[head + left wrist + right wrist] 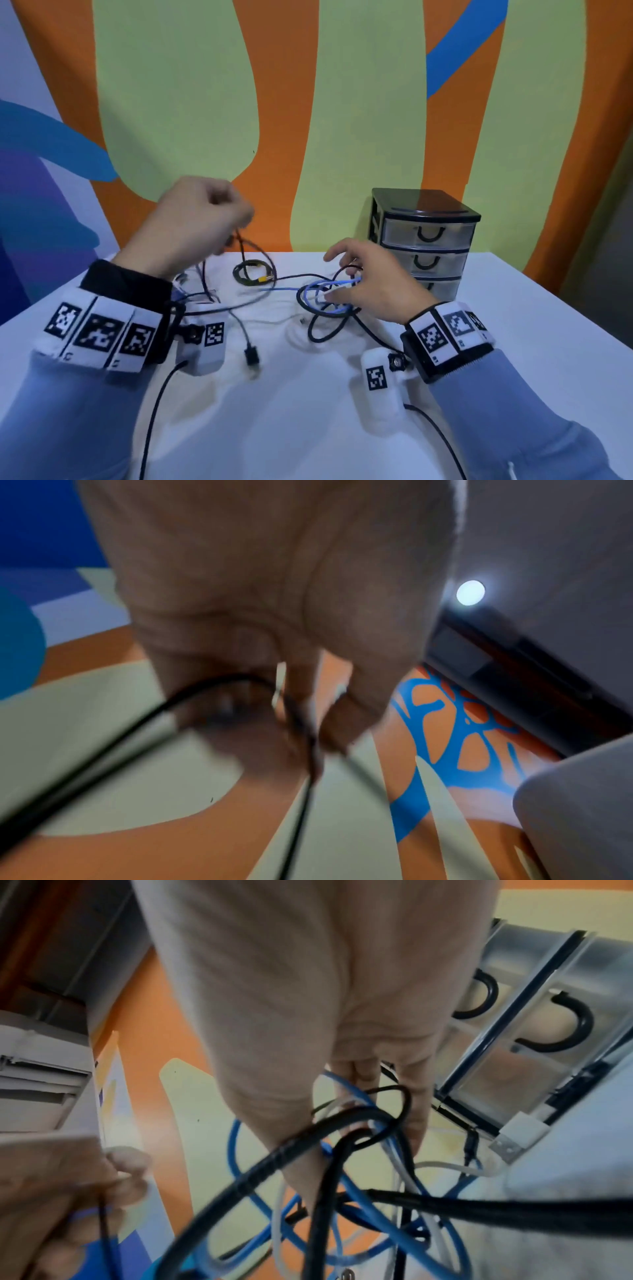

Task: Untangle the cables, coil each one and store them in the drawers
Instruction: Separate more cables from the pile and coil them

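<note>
Left hand point(195, 219) raised above the white bench point(308, 411), fingers pinched on a thin black cable point(253, 245), right hand point(370, 281) low over the tangle of blue cable point(322, 291) and black cables, fingers seemingly hooked among them, drawers point(424, 240) just behind.

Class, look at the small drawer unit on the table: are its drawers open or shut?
Shut. In the head view all three fronts of the drawer unit sit flush in the black frame, none pulled out; no cable shows through the top two fronts.

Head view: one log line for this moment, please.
stage: untangling | left hand: pinches black cable | right hand: in blue cable tangle | drawers: closed
</note>
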`<control>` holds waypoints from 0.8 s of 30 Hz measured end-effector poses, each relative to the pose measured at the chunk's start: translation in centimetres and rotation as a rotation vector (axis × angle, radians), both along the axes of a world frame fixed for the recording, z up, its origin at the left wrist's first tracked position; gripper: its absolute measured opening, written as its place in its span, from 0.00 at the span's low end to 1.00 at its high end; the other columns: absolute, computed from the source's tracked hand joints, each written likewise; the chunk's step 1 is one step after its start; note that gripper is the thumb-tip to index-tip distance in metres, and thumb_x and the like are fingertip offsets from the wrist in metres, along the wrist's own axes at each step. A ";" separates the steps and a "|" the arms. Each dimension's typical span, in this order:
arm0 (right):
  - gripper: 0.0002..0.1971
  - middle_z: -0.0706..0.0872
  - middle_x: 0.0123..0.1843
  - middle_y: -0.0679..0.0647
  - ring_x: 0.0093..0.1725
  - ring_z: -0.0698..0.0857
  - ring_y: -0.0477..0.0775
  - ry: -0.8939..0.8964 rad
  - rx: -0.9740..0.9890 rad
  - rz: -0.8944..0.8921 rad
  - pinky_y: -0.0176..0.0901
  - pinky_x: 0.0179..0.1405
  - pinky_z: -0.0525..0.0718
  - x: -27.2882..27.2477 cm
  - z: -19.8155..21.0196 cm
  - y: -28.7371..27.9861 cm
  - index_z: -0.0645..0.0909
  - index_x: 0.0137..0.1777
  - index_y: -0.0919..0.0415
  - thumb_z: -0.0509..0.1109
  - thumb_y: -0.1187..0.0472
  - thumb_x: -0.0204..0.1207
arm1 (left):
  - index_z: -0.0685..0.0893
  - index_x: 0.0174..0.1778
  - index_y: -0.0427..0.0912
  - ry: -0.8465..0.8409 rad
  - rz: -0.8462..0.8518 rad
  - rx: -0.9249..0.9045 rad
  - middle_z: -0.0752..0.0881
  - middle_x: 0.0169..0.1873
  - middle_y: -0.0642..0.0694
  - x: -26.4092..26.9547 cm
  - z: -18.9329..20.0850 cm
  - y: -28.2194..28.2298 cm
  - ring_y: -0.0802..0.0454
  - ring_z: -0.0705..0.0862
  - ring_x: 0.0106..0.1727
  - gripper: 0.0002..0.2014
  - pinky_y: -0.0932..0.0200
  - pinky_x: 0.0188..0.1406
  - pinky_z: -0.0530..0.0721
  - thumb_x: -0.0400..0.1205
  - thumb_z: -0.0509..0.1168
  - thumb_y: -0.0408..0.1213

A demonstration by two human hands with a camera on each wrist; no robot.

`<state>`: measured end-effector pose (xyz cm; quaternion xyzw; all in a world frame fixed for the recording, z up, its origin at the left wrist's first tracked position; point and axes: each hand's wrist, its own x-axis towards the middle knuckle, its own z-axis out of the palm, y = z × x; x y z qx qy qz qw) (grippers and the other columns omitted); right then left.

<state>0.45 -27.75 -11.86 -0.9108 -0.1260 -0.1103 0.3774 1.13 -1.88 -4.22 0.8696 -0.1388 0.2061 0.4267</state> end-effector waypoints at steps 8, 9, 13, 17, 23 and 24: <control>0.37 0.76 0.70 0.51 0.72 0.78 0.42 -0.159 0.203 0.138 0.23 0.57 0.81 -0.2 0.4 0.4 0.80 0.70 0.41 0.90 0.67 0.64 | 0.88 0.71 0.52 0.258 -0.293 0.486 0.92 0.57 0.54 0.7 -3.8 -4.7 0.54 0.89 0.59 0.16 0.50 0.68 0.85 0.86 0.72 0.41; 0.37 0.76 0.70 0.51 0.72 0.79 0.42 -0.177 0.240 0.163 0.26 0.59 0.82 -0.2 0.4 0.5 0.80 0.69 0.42 0.89 0.67 0.64 | 0.90 0.66 0.51 0.254 -0.323 0.511 0.93 0.52 0.55 1.0 -4.3 -4.8 0.54 0.90 0.55 0.13 0.50 0.64 0.86 0.86 0.73 0.41; 0.32 0.79 0.67 0.53 0.69 0.81 0.44 -0.207 0.296 0.188 0.34 0.59 0.85 -0.1 0.6 0.5 0.83 0.64 0.46 0.86 0.74 0.66 | 0.92 0.46 0.50 0.114 -0.310 0.440 0.83 0.28 0.56 1.4 -4.1 -4.3 0.58 0.76 0.30 0.06 0.60 0.32 0.73 0.86 0.75 0.46; 0.25 0.86 0.57 0.45 0.58 0.85 0.45 -0.028 0.073 0.196 0.46 0.56 0.88 0.2 0.1 -0.1 0.85 0.57 0.43 0.84 0.70 0.67 | 0.93 0.41 0.56 -0.117 -0.242 0.337 0.86 0.27 0.65 1.2 -3.7 -4.2 0.64 0.81 0.33 0.07 0.65 0.32 0.70 0.85 0.76 0.47; 0.28 0.85 0.54 0.52 0.48 0.84 0.66 -0.006 0.057 0.117 0.59 0.44 0.87 -0.2 0.5 -0.2 0.79 0.60 0.42 0.79 0.72 0.67 | 0.94 0.44 0.49 -0.433 0.032 -0.166 0.84 0.27 0.54 1.7 -3.1 -3.9 0.49 0.80 0.33 0.09 0.49 0.39 0.83 0.83 0.74 0.49; 0.29 0.85 0.53 0.50 0.42 0.83 0.63 -0.048 0.087 0.105 0.56 0.40 0.86 -0.3 0.7 -0.1 0.78 0.60 0.41 0.78 0.73 0.68 | 0.94 0.44 0.48 -0.422 0.055 -0.271 0.79 0.24 0.55 1.8 -3.0 -3.8 0.50 0.76 0.31 0.09 0.51 0.38 0.84 0.83 0.73 0.48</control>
